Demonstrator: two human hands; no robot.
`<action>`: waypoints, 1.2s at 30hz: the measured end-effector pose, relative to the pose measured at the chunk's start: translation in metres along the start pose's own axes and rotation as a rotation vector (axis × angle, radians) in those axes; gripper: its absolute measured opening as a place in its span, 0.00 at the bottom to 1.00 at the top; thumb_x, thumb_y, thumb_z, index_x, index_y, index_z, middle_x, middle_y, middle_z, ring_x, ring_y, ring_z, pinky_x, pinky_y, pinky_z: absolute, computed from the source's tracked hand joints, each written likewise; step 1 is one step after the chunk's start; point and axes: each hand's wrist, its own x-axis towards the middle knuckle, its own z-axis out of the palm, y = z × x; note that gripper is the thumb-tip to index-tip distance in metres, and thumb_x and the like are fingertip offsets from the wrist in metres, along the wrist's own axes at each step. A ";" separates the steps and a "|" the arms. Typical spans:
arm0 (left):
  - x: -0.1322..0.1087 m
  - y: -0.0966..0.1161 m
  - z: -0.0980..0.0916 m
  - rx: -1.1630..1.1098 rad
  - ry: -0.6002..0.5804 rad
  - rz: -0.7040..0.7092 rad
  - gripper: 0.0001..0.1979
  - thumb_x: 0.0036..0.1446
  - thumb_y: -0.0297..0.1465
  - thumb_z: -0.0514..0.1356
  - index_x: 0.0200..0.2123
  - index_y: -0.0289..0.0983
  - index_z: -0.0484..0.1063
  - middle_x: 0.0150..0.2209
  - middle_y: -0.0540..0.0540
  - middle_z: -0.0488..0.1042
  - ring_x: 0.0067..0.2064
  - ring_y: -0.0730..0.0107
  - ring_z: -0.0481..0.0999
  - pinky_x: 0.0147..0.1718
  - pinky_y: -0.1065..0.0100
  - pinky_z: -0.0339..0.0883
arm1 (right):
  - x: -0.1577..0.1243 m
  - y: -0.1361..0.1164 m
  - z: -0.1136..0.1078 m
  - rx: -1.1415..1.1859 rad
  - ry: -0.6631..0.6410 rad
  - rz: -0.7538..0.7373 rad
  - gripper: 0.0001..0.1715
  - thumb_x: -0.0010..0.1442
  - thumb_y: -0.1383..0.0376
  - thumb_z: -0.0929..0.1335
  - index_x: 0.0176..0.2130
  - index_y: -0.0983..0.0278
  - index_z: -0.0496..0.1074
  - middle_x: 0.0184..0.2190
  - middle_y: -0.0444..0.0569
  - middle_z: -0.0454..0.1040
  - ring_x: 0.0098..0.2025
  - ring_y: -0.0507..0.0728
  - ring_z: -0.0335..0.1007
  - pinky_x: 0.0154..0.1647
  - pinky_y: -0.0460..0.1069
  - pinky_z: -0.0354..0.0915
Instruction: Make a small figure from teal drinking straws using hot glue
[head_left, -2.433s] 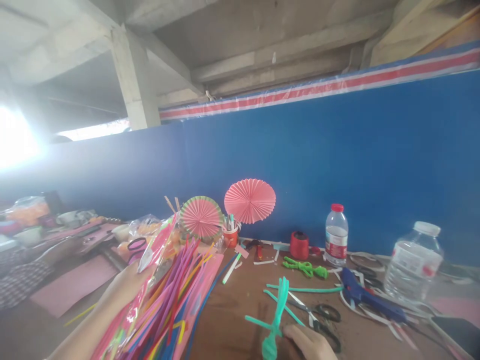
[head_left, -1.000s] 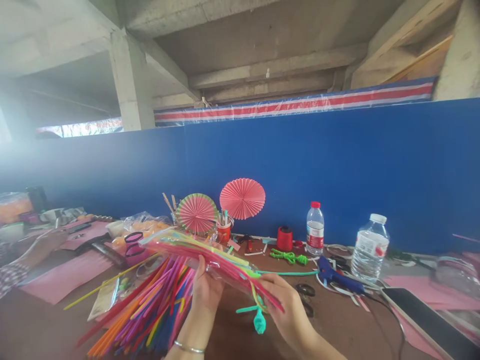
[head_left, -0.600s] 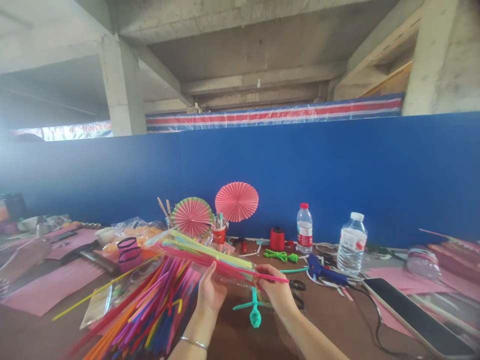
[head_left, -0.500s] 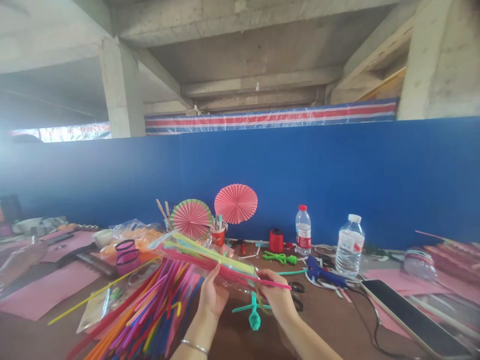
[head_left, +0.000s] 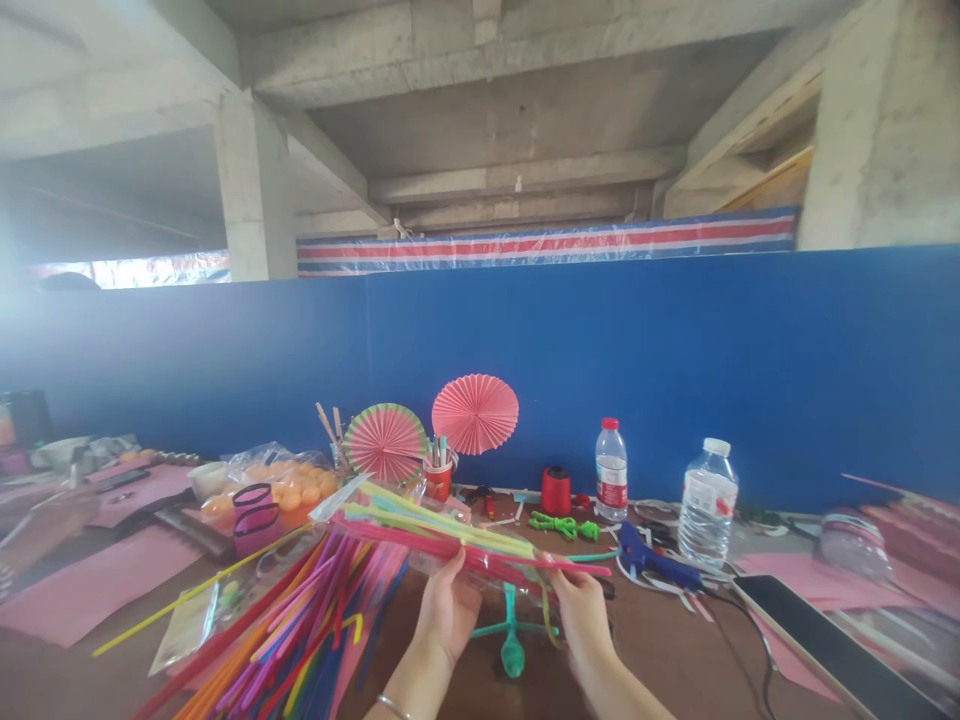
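Across both hands lies a clear plastic bag of pipe cleaners [head_left: 450, 530], yellow, pale and pink-red, tilted down to the right. My left hand [head_left: 450, 608] grips its underside near the middle, thumb on top. My right hand [head_left: 585, 612] is closed on its right end, where pink pipe-cleaner tips stick out beyond the fingers. Exactly which pieces those fingers pinch is hard to see. Below, between my wrists, a teal pipe-cleaner figure [head_left: 512, 655] with a rounded end and side arms rests on the brown table [head_left: 525, 705]. Left of my hands spreads a loose pile of coloured pipe cleaners [head_left: 304, 620].
Behind stand pink paper fans [head_left: 475, 413], a red thread spool [head_left: 556, 491] and two water bottles [head_left: 611, 470]. A blue glue gun [head_left: 660, 562] with a cord and a phone [head_left: 832, 640] lie to the right. Another person's hand [head_left: 49, 525] shows at far left.
Both hands and the bag have shifted slightly right and lower in the picture. The bag remains gripped at both places. The whole view has also moved a little.
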 end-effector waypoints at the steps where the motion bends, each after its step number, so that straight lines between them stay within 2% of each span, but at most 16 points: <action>1: 0.001 0.000 -0.001 -0.003 0.006 0.001 0.11 0.49 0.22 0.60 0.38 0.33 0.75 0.32 0.41 0.80 0.38 0.59 0.78 0.41 0.62 0.69 | 0.000 0.000 0.000 0.001 -0.034 -0.004 0.21 0.44 0.52 0.70 0.25 0.69 0.74 0.19 0.49 0.74 0.23 0.57 0.70 0.23 0.48 0.66; 7: 0.003 0.002 -0.005 -0.018 0.011 -0.007 0.06 0.50 0.22 0.59 0.31 0.33 0.76 0.29 0.42 0.80 0.34 0.61 0.78 0.37 0.63 0.70 | 0.004 0.000 -0.002 -0.078 -0.140 -0.062 0.17 0.46 0.56 0.68 0.29 0.68 0.76 0.26 0.51 0.76 0.27 0.57 0.71 0.27 0.48 0.66; 9: 0.003 0.003 -0.005 -0.018 0.008 -0.005 0.08 0.51 0.22 0.58 0.34 0.33 0.75 0.29 0.42 0.80 0.33 0.61 0.79 0.36 0.62 0.71 | 0.005 0.000 -0.003 -0.135 -0.157 -0.100 0.13 0.45 0.60 0.68 0.28 0.67 0.76 0.25 0.50 0.76 0.27 0.57 0.70 0.26 0.48 0.65; 13: 0.002 0.006 -0.002 -0.019 0.001 0.025 0.14 0.52 0.21 0.56 0.43 0.34 0.72 0.30 0.43 0.80 0.34 0.59 0.79 0.36 0.60 0.71 | 0.007 -0.002 -0.007 -0.260 -0.175 -0.193 0.04 0.42 0.66 0.68 0.21 0.65 0.74 0.18 0.44 0.72 0.23 0.55 0.65 0.22 0.45 0.61; 15: -0.001 0.007 0.002 -0.020 -0.017 0.037 0.17 0.52 0.21 0.56 0.46 0.35 0.70 0.34 0.42 0.80 0.38 0.57 0.78 0.38 0.59 0.71 | 0.006 -0.004 -0.007 -0.309 -0.191 -0.238 0.05 0.43 0.67 0.68 0.20 0.65 0.73 0.17 0.44 0.69 0.23 0.54 0.64 0.23 0.45 0.59; 19: -0.007 0.010 0.008 -0.012 -0.062 0.028 0.21 0.52 0.24 0.57 0.51 0.37 0.65 0.43 0.40 0.76 0.44 0.55 0.75 0.42 0.58 0.69 | 0.001 -0.012 -0.005 -0.363 -0.314 -0.315 0.05 0.44 0.66 0.69 0.21 0.64 0.75 0.23 0.46 0.71 0.30 0.56 0.66 0.30 0.47 0.62; 23: -0.006 0.012 0.006 0.005 -0.060 0.029 0.23 0.52 0.23 0.58 0.53 0.36 0.64 0.44 0.40 0.76 0.44 0.55 0.75 0.43 0.58 0.69 | -0.004 -0.016 -0.001 -0.357 -0.401 -0.349 0.08 0.44 0.62 0.70 0.21 0.65 0.76 0.25 0.48 0.70 0.31 0.56 0.66 0.32 0.48 0.63; 26: -0.003 0.012 0.003 0.023 -0.040 0.047 0.22 0.50 0.21 0.59 0.51 0.35 0.66 0.41 0.40 0.77 0.43 0.55 0.76 0.41 0.58 0.70 | -0.005 -0.011 0.001 -0.337 -0.370 -0.358 0.12 0.44 0.59 0.71 0.20 0.66 0.75 0.23 0.46 0.68 0.28 0.54 0.64 0.30 0.47 0.62; 29: -0.001 0.010 0.001 0.039 -0.011 0.060 0.22 0.48 0.19 0.60 0.48 0.35 0.68 0.38 0.41 0.79 0.41 0.55 0.77 0.40 0.60 0.71 | -0.006 0.000 0.002 -0.331 -0.287 -0.336 0.12 0.46 0.60 0.70 0.21 0.67 0.74 0.20 0.45 0.67 0.24 0.53 0.63 0.24 0.46 0.61; 33: -0.003 0.007 0.002 0.047 0.013 0.036 0.19 0.49 0.19 0.60 0.46 0.33 0.70 0.33 0.41 0.80 0.40 0.56 0.77 0.39 0.61 0.71 | -0.008 0.009 0.002 -0.348 -0.203 -0.320 0.16 0.52 0.61 0.66 0.37 0.70 0.75 0.21 0.46 0.70 0.21 0.53 0.65 0.19 0.45 0.62; 36: -0.004 0.008 0.003 0.047 0.016 0.003 0.16 0.50 0.21 0.59 0.45 0.32 0.70 0.32 0.41 0.80 0.40 0.55 0.77 0.39 0.60 0.71 | -0.011 0.005 0.000 -0.392 -0.211 -0.388 0.17 0.53 0.61 0.66 0.42 0.67 0.74 0.26 0.48 0.72 0.27 0.56 0.68 0.25 0.46 0.65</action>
